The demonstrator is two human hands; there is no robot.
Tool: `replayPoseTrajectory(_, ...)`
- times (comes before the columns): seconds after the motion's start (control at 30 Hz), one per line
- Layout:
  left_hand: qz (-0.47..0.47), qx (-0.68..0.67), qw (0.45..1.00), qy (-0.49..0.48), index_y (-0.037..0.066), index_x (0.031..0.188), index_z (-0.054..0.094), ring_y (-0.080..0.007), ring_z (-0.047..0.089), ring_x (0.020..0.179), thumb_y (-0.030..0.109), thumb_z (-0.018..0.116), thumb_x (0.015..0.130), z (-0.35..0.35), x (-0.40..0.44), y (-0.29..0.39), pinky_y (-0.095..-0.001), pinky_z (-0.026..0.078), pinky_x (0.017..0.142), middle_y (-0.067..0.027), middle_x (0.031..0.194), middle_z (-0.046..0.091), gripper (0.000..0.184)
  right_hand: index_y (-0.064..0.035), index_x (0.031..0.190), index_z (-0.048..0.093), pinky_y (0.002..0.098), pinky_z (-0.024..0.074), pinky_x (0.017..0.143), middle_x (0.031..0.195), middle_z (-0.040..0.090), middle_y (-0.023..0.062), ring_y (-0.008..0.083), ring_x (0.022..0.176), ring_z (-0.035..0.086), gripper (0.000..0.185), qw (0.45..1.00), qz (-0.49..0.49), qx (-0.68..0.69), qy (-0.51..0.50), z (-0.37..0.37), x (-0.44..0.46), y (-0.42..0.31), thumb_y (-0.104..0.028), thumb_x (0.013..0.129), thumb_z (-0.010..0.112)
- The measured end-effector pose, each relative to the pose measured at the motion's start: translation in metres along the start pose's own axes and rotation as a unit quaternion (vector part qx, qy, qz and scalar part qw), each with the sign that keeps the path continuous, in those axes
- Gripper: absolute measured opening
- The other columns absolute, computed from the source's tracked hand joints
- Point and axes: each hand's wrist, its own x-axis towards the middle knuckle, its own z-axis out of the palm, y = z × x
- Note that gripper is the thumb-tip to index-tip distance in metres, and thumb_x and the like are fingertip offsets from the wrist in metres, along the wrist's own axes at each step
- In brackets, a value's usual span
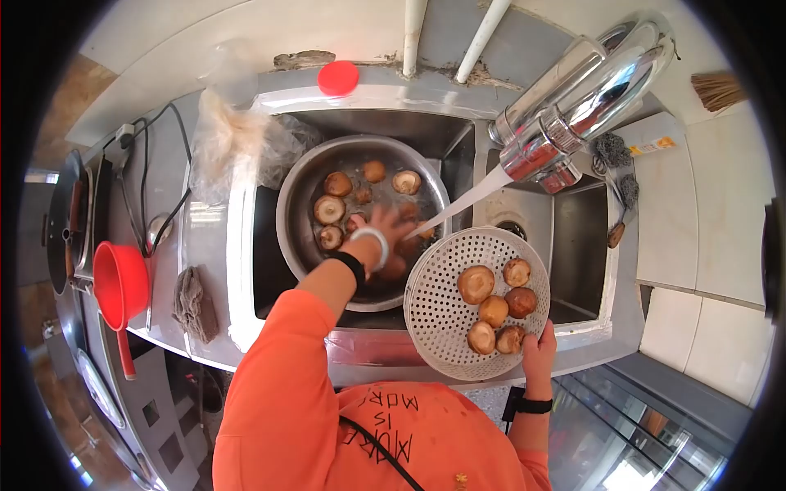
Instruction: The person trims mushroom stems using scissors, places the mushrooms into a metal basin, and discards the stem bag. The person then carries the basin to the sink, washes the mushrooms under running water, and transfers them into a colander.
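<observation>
A wide metal basin stands in the left sink bowl, holding water and several brown mushrooms. Over the basin's right part, my left hand reaches in among the mushrooms; its fingers are smeared by motion, and I cannot tell whether it holds one. From the tap a stream of water falls into the basin beside that hand. My right hand grips the rim of a pale plastic colander, thumb on top, fingers hidden underneath. Several mushrooms lie in the colander, which overlaps the basin's right edge.
Left of the sink are a plastic bag, a grey cloth and a red ladle. A red lid sits on the back ledge. Scouring pads lie at right, past the second sink bowl.
</observation>
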Motion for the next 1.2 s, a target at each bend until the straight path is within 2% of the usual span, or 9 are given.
replayPoseTrajectory(0.13, 0.121, 0.12, 0.955, -0.242, 0.024, 0.122, 0.047, -0.034, 0.03, 0.124, 0.029, 0.063, 0.07, 0.027, 0.014, 0.014, -0.0736, 0.026, 0.079, -0.0081, 0.134, 0.033, 0.055, 0.0027, 0.099, 0.05, 0.0302, 0.0433, 0.075, 0.086, 0.057, 0.0129, 0.0192, 0.08, 0.054, 0.031, 1.0, -0.003, 0.002, 0.004, -0.001, -0.002, 0.005, -0.005, 0.071, 0.041)
replayPoseTrajectory(0.4, -0.045, -0.139, 0.894, -0.423, 0.013, 0.107, 0.059, -0.027, 0.055, 0.1, 0.025, 0.061, 0.073, 0.031, 0.019, -0.073, -0.0416, 0.046, 0.078, -0.0054, 0.108, 0.06, 0.037, 0.0038, 0.103, 0.05, 0.0268, 0.0427, 0.077, 0.093, 0.057, 0.0091, 0.0149, 0.086, 0.052, 0.034, 1.0, 0.002, 0.0, -0.007, -0.001, -0.001, 0.009, -0.002, 0.071, 0.04)
replayPoseTrajectory(0.53, 0.033, -0.281, 0.939, -0.197, 0.009, 0.111, 0.054, -0.0176, 0.057, 0.081, 0.03, 0.062, 0.071, -0.05, -0.016, -0.076, -0.0311, 0.048, 0.07, -0.0065, 0.09, 0.06, 0.046, 0.003, 0.098, 0.05, 0.0311, 0.0435, 0.074, 0.085, 0.057, 0.014, 0.0211, 0.078, 0.054, 0.03, 1.0, -0.014, -0.008, 0.006, -0.001, -0.002, 0.008, -0.006, 0.071, 0.041)
replayPoseTrajectory(0.6, 0.058, -0.607, 0.789, -0.075, 0.004, 0.118, 0.046, -0.0146, 0.055, 0.077, 0.033, 0.063, 0.072, -0.094, -0.034, -0.053, -0.0284, 0.048, 0.067, -0.0079, 0.087, 0.057, 0.057, 0.0029, 0.098, 0.05, 0.0309, 0.0433, 0.074, 0.085, 0.056, 0.0134, 0.0201, 0.079, 0.053, 0.03, 1.0, -0.007, -0.008, -0.001, -0.001, -0.001, 0.006, -0.006, 0.071, 0.04)
replayPoseTrajectory(0.7, 0.239, -0.478, 0.836, 0.124, 0.002, 0.123, 0.041, -0.0164, 0.055, 0.081, 0.04, 0.062, 0.076, -0.114, -0.046, -0.006, -0.0283, 0.046, 0.073, -0.0075, 0.09, 0.058, 0.064, 0.0037, 0.104, 0.049, 0.0272, 0.0428, 0.078, 0.094, 0.057, 0.0091, 0.015, 0.086, 0.052, 0.034, 0.999, 0.003, 0.024, -0.024, -0.001, 0.0, 0.003, -0.003, 0.072, 0.04)
replayPoseTrajectory(0.77, 0.26, -0.597, 0.758, 0.032, 0.002, 0.117, 0.046, -0.0182, 0.055, 0.088, 0.045, 0.059, 0.077, -0.122, -0.043, 0.002, -0.0304, 0.044, 0.078, -0.0085, 0.092, 0.058, 0.06, 0.0033, 0.104, 0.049, 0.0269, 0.0424, 0.078, 0.094, 0.056, 0.0087, 0.0146, 0.086, 0.052, 0.034, 0.999, 0.007, 0.023, -0.023, -0.002, -0.001, 0.004, -0.003, 0.072, 0.04)
replayPoseTrajectory(0.87, -0.009, -0.437, 0.891, 0.123, 0.004, 0.098, 0.056, -0.0268, 0.054, 0.096, 0.043, 0.056, 0.076, -0.092, -0.004, -0.05, -0.0337, 0.043, 0.082, -0.0149, 0.096, 0.059, 0.045, 0.003, 0.098, 0.05, 0.0294, 0.0428, 0.075, 0.086, 0.056, 0.0115, 0.0176, 0.081, 0.052, 0.029, 1.0, -0.001, 0.005, -0.004, -0.001, -0.002, 0.005, -0.005, 0.071, 0.041)
replayPoseTrajectory(0.97, -0.266, -0.211, 0.94, 0.041, 0.017, 0.127, 0.035, -0.0389, 0.033, 0.117, 0.049, 0.063, 0.068, -0.035, 0.013, -0.088, -0.0473, 0.037, 0.091, -0.0161, 0.13, 0.034, 0.072, 0.0025, 0.098, 0.05, 0.0295, 0.0428, 0.075, 0.086, 0.056, 0.0116, 0.0177, 0.081, 0.052, 0.029, 1.0, -0.007, -0.002, -0.004, 0.0, 0.0, 0.007, -0.006, 0.072, 0.041)
replayPoseTrajectory(1.2, 0.012, 0.075, 0.987, -0.139, 0.021, 0.121, 0.047, -0.035, 0.031, 0.121, 0.038, 0.062, 0.073, 0.041, 0.015, -0.025, -0.0437, 0.041, 0.09, -0.0138, 0.132, 0.032, 0.053, 0.0018, 0.098, 0.05, 0.0305, 0.0431, 0.075, 0.087, 0.057, 0.0123, 0.0194, 0.081, 0.053, 0.029, 1.0, 0.007, -0.008, -0.007, 0.008, 0.0, -0.006, -0.007, 0.071, 0.042)
